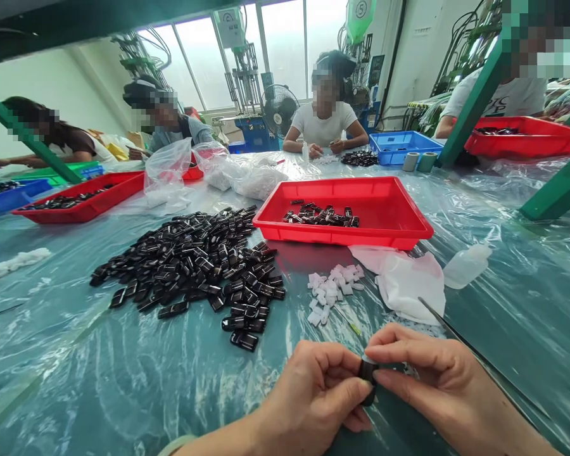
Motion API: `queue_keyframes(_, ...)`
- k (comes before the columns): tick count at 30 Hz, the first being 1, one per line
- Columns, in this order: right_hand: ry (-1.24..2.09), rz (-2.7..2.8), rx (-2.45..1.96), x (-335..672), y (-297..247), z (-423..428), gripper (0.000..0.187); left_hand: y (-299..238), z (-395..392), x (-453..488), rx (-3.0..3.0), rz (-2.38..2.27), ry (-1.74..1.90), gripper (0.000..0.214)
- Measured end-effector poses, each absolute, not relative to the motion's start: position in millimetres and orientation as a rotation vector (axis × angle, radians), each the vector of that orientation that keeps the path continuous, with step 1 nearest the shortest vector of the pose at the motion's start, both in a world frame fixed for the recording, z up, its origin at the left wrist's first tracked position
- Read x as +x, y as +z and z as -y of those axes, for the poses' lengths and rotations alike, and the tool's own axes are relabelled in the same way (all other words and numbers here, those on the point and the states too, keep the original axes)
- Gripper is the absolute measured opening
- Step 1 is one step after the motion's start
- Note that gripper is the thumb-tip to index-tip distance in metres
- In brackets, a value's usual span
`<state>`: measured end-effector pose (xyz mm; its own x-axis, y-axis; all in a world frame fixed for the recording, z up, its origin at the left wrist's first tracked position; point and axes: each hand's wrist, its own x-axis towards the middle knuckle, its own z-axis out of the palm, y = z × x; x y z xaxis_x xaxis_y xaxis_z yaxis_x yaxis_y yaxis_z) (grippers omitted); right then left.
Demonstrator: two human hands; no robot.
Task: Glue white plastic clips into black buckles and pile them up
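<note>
My left hand point(313, 399) and my right hand point(437, 380) meet at the near edge of the table. Both pinch a small glossy black plastic part point(368, 373) between fingers and thumbs, and the fingers hide much of it. Long thin tweezers point(475, 354) lie just beyond my right hand. Farther off, a loose pile of similar black parts point(190, 266) spreads left of centre. Small white pieces point(332, 291) lie beyond my hands, beside a crumpled white cloth point(408, 288) and a translucent plastic squeeze bottle point(468, 266).
A red tray point(342, 235) holds more black parts. Clear plastic sheeting point(76, 354) covers the table. Co-workers sit across it among plastic bags point(164, 174), red and blue trays, and tape rolls point(418, 161). A fan and machinery stand behind them.
</note>
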<state>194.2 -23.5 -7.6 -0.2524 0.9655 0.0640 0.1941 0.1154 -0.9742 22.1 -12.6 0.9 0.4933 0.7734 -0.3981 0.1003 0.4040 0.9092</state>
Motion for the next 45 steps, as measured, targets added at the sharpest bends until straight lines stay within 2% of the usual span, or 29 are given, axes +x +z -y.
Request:
queue_keyframes(16, 1.128, 1.592, -1.184, 193.3, -15.0, 26.0, 0.013, -0.1, 14.9, 23.5, 1.09, -0.988, 0.598, 0.021)
queue_keyframes(20, 1.12, 1.496, -1.246, 196.3, -17.7, 25.1, 0.037, 1.7, 13.7, 23.4, 1.129, -0.95, 0.648, 0.024)
queue_keyframes(22, 1.109, 1.506, -1.257, 197.1, -17.7, 24.1, 0.042, 2.3, 13.2, 23.3, 1.127, -0.95, 0.656, 0.026)
queue_keyframes(27, 0.957, 1.667, -1.127, 195.8, -14.0, 22.2, 0.023, 2.6, 12.8, 23.7, 1.11, -0.988, 0.681, 0.031)
queue_keyframes(30, 0.82, 1.771, -1.047, 195.8, -15.3, 21.2, 0.025, 1.1, 12.5, 24.1, 1.107, -0.993, 0.677, 0.035)
queue_keyframes(35, 0.696, 1.78, -1.218, 198.2, -19.9, 16.8, 0.035, 10.1, -3.2, 20.2, 1.05, -1.109, 0.77, 0.032)
queue_keyframes(41, 0.766, 1.873, -1.202, 198.1, -21.3, 14.3, 0.019, 47.6, -70.0, 21.2, 1.073, -1.211, 0.842, 0.013)
queue_keyframes(45, 0.771, 1.948, -1.173, 198.3, -22.9, 15.9, 0.018, 60.1, -120.6, 37.4, 1.126, -1.247, 0.907, 0.018)
